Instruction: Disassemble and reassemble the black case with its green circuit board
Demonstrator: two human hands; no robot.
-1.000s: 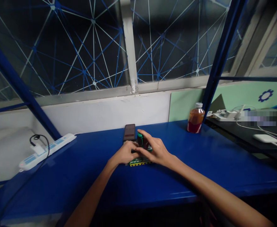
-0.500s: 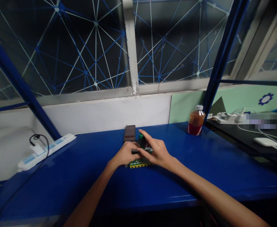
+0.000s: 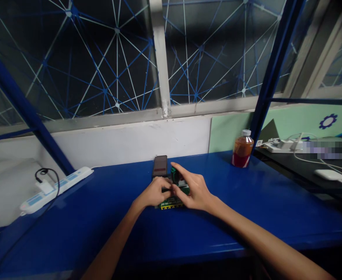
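Observation:
Near the middle of the blue table, a green board with a yellow edge [image 3: 171,204] lies under my hands. My left hand [image 3: 155,191] is closed over the board's left side, its fingertips on something I cannot make out. A small dark and green object [image 3: 175,175] stands upright above the board, gripped by my right hand [image 3: 194,188] between thumb and fingers. The tips of both hands nearly meet. Just behind my left hand lies a dark phone-like object [image 3: 160,165].
The blue table [image 3: 124,225] reaches back to a white wall. A bottle of reddish drink [image 3: 242,149] stands at the back right. At the left lies a white power strip [image 3: 58,190] with a black cable. Chargers and cables cover a black table [image 3: 302,167] at the right.
My right thumb has shifted slightly down and away from the board's middle, and more of the board shows between the hands. The left hand has hardly moved.

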